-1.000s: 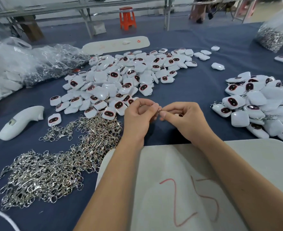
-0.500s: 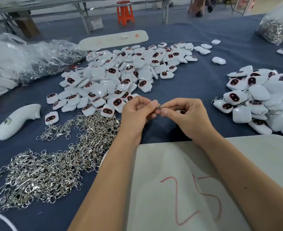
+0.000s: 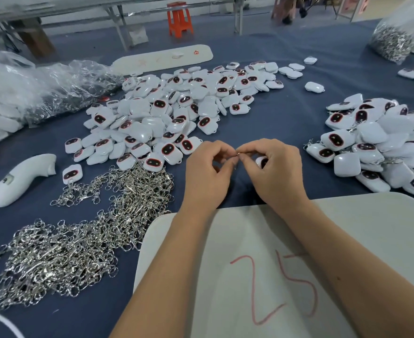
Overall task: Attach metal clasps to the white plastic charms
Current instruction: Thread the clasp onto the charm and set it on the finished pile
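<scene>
- Where my two hands meet, above the blue-covered table [image 3: 286,123] near its front edge, a small metal clasp [image 3: 237,155] is pinched between their fingertips.
- My left hand [image 3: 207,175] curls round that clasp; my right hand [image 3: 275,170] pinches it too, and a white charm [image 3: 262,162] peeks out under its fingers.
- Loose clasps [image 3: 79,237] lie heaped toward the table's front-left corner.
- One charm pile [image 3: 176,111] covers the table's middle, another pile [image 3: 381,147] sits by its right edge.
- A pale board marked 25 [image 3: 274,276] rests under my forearms at the front edge.
</scene>
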Demonstrator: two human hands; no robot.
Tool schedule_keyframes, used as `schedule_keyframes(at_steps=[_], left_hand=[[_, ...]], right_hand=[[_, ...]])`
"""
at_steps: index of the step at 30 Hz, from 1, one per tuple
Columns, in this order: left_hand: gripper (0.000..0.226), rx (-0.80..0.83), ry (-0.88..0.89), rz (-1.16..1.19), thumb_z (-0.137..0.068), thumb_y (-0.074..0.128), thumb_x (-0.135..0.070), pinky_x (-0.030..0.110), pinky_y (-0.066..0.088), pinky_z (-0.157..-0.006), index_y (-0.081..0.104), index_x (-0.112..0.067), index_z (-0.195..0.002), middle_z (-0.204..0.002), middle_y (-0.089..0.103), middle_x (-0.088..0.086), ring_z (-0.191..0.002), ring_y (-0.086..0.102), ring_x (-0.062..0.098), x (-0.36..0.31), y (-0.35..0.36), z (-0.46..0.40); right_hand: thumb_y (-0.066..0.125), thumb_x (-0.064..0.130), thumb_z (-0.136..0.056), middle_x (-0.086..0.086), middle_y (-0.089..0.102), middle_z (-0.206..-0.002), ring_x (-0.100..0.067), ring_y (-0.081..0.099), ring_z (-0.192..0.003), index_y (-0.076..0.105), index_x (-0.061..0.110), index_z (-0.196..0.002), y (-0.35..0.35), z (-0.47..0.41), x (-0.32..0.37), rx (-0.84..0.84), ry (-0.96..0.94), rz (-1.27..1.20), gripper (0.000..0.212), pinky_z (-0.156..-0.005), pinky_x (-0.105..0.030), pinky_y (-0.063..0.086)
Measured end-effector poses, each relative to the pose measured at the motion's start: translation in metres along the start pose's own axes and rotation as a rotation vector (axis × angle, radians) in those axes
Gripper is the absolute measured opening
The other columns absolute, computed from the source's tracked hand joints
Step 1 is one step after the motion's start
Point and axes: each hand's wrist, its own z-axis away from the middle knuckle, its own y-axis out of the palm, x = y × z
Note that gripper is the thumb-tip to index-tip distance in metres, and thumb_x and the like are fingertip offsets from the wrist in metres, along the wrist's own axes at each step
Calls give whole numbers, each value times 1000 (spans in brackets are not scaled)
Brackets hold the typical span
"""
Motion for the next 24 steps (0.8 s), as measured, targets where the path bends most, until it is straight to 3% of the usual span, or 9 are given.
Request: schedule_keyframes(at_steps=[7,10,12,20,24], left_hand=[[14,-12,55,-28,-87,68,-2,11,40,-74,67,-15,-83,-84,68,-5,-83,61,11,0,-2,-1],[16,-4,58,4,-87,69,-1,14,42,-76,67,-15,-81,-83,68,-5,-83,61,12,-2,-2,-1],[17,5,54,17,-87,69,0,16,44,-77,68,-17,-81,-84,68,-4,-84,61,12,-3,-2,-1],[11,14,60,30,-90,67,0,27,49,-81,70,-9,-86,-87,69,-2,-87,62,14,-5,-3,1],[15,52,15,85,-93,64,0,31,50,-77,68,-13,-86,-84,67,-7,-80,60,12,-3,-4,0]], right_hand=[[76,15,-91,15,78,-83,-7,71,-81,83,21,-89,-1,-2,-2,49,61,-119,9,-77,-30,56],[75,12,-92,21,72,-72,-3,64,-67,81,19,-84,-4,-4,-5,104,117,-231,13,-64,-15,45],[76,10,-91,19,73,-74,0,63,-66,81,18,-85,-4,-4,-5,104,128,-252,12,-66,-10,42],[73,11,-90,14,75,-83,-12,63,-77,79,24,-87,-2,0,1,4,-40,6,15,-73,-37,53],[73,11,-90,13,75,-83,-17,57,-72,80,25,-88,-1,0,-2,-26,-94,46,16,-70,-39,50]])
